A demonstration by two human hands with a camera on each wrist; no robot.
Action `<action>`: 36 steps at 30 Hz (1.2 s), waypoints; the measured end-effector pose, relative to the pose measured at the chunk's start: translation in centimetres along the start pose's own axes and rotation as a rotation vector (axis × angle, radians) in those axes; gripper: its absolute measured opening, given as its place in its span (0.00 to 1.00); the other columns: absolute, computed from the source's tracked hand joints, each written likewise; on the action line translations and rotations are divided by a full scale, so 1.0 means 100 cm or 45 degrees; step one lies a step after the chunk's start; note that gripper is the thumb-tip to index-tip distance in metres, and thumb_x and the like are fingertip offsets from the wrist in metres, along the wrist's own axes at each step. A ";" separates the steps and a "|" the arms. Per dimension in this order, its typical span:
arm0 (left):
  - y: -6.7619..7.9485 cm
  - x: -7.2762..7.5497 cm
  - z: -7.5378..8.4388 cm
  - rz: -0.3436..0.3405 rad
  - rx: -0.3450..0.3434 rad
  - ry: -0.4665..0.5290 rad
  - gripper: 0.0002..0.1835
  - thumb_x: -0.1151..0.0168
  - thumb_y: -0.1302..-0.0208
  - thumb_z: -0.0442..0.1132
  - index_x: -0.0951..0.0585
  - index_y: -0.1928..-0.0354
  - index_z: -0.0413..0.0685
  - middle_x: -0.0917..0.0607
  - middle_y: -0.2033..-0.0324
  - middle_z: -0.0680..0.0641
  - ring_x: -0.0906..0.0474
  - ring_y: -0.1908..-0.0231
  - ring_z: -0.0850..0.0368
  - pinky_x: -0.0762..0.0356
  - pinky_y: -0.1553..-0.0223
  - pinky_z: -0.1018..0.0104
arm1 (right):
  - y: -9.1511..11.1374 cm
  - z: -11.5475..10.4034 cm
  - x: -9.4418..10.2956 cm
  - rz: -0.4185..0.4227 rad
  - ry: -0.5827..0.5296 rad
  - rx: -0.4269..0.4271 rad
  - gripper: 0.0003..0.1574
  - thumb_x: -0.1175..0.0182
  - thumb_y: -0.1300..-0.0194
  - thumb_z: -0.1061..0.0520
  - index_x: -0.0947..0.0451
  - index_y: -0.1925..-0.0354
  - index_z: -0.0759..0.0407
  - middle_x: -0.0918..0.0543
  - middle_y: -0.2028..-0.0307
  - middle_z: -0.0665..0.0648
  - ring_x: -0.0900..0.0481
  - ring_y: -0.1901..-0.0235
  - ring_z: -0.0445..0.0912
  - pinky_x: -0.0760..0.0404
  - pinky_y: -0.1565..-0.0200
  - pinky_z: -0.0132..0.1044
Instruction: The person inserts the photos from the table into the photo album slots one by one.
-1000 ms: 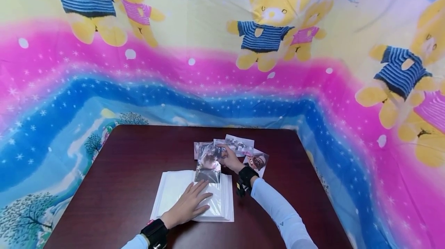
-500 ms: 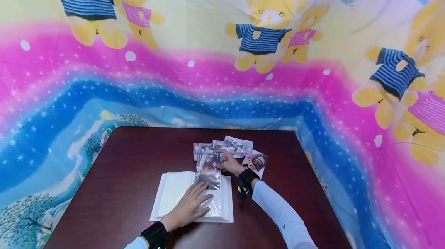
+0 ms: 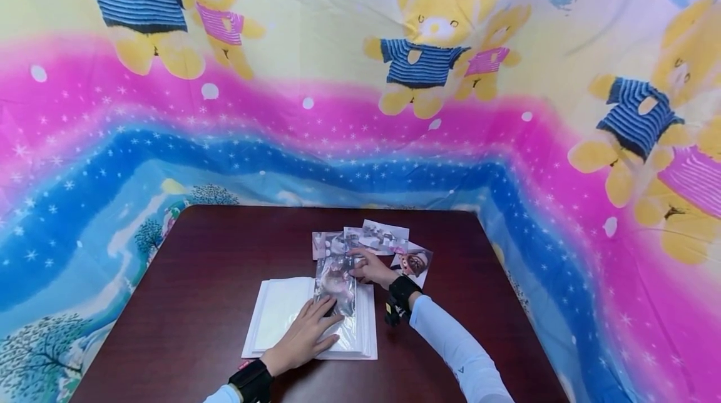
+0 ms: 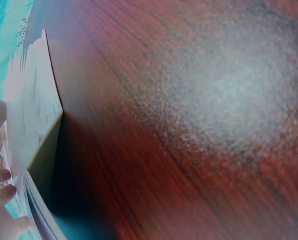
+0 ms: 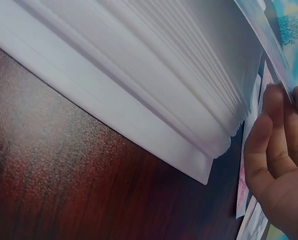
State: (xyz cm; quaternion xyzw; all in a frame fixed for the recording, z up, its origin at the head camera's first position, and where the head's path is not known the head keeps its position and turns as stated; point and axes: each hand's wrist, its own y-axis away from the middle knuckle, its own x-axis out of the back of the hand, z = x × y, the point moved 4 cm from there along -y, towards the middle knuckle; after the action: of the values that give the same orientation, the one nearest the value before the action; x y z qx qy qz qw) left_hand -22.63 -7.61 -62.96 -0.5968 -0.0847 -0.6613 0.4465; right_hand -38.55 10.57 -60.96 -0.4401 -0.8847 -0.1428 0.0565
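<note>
Album (image 3: 277,318), white and open, lies flat on a dark reddish-brown worktop (image 3: 191,303), its thick stack of page edges showing along the right side. A glossy photo (image 3: 336,284) with a clear sheen lies lengthwise over the album's right-hand page, its far end reaching past the album's top edge. Whether its near end sits inside a page pocket is hard to tell. The person's left hand (image 3: 301,335) rests on the album from the near side, fingers spread apart, fingertips over the near end of the photo. The right hand (image 3: 372,267), just beyond the album's top right corner, pinches the photo's right edge between thumb and fingers. Past the album's top edge, at least 4 loose prints (image 3: 385,235) overlap in a fan; the rightmost shows a dark, round shape. Black straps (image 3: 251,381) circle 2 wrists, and a pale blue sleeve (image 3: 459,346) covers the right arm, to the right of the album. Well beyond the album hangs a bright cloth (image 3: 338,118) printed with yellow bears in striped shirts.
</note>
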 end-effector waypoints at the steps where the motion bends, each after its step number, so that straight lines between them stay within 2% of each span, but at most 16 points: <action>1: 0.000 0.000 0.000 0.003 -0.003 -0.004 0.22 0.36 0.33 0.49 0.20 0.40 0.49 0.29 0.34 0.35 0.36 0.33 0.36 0.40 0.38 0.33 | 0.000 0.001 0.000 -0.005 0.001 0.005 0.32 0.42 0.30 0.65 0.37 0.30 0.64 0.18 0.65 0.56 0.21 0.68 0.47 0.22 0.63 0.49; 8: -0.001 0.000 0.001 0.040 -0.028 -0.024 0.21 0.35 0.34 0.48 0.19 0.42 0.48 0.29 0.34 0.34 0.34 0.34 0.36 0.39 0.39 0.32 | 0.000 0.008 -0.002 -0.064 -0.033 0.027 0.31 0.40 0.29 0.61 0.34 0.32 0.64 0.18 0.64 0.57 0.21 0.70 0.47 0.19 0.65 0.48; 12: -0.001 -0.001 0.001 0.055 -0.034 -0.046 0.21 0.34 0.35 0.47 0.19 0.42 0.47 0.28 0.35 0.35 0.34 0.35 0.35 0.38 0.40 0.31 | 0.002 0.009 -0.005 -0.137 -0.072 0.033 0.32 0.40 0.30 0.64 0.36 0.31 0.67 0.17 0.69 0.56 0.20 0.71 0.47 0.17 0.63 0.51; 15: -0.001 -0.002 0.001 0.050 -0.035 -0.057 0.22 0.34 0.35 0.47 0.19 0.42 0.47 0.28 0.35 0.35 0.34 0.35 0.35 0.38 0.40 0.31 | 0.004 0.009 -0.007 -0.172 -0.088 0.031 0.33 0.41 0.31 0.67 0.38 0.31 0.70 0.18 0.72 0.53 0.20 0.72 0.45 0.17 0.63 0.49; 19: -0.001 -0.002 0.001 0.038 -0.034 -0.064 0.23 0.35 0.34 0.47 0.20 0.40 0.47 0.28 0.35 0.35 0.34 0.35 0.36 0.39 0.40 0.30 | 0.006 0.010 -0.007 -0.159 -0.067 0.035 0.31 0.41 0.31 0.68 0.36 0.32 0.71 0.17 0.71 0.54 0.19 0.72 0.43 0.17 0.64 0.45; 24: 0.000 -0.002 0.002 0.042 -0.029 -0.056 0.23 0.36 0.34 0.47 0.21 0.39 0.47 0.28 0.35 0.35 0.34 0.35 0.35 0.38 0.41 0.30 | 0.006 0.011 -0.007 -0.126 -0.036 0.063 0.24 0.40 0.32 0.69 0.29 0.39 0.73 0.16 0.70 0.59 0.19 0.73 0.43 0.16 0.65 0.45; 30: 0.000 -0.002 0.003 0.034 -0.014 -0.032 0.22 0.37 0.33 0.46 0.20 0.40 0.46 0.28 0.35 0.35 0.35 0.34 0.35 0.40 0.40 0.30 | 0.006 0.015 -0.009 -0.112 -0.032 0.078 0.19 0.40 0.33 0.69 0.24 0.44 0.75 0.17 0.71 0.53 0.20 0.73 0.42 0.17 0.66 0.42; 36: 0.000 -0.002 0.003 0.032 -0.009 -0.021 0.22 0.36 0.33 0.46 0.20 0.40 0.47 0.28 0.35 0.34 0.35 0.34 0.33 0.40 0.40 0.29 | 0.005 0.017 -0.007 -0.108 -0.018 0.104 0.16 0.41 0.32 0.69 0.22 0.47 0.75 0.18 0.72 0.54 0.19 0.73 0.43 0.16 0.65 0.44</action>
State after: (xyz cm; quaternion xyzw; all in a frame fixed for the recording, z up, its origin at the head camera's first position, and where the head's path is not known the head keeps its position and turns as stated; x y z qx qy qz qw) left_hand -22.48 -7.33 -63.00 -0.6049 -0.0785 -0.6509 0.4520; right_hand -37.68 10.80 -62.64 -0.4007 -0.9080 -0.1059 0.0619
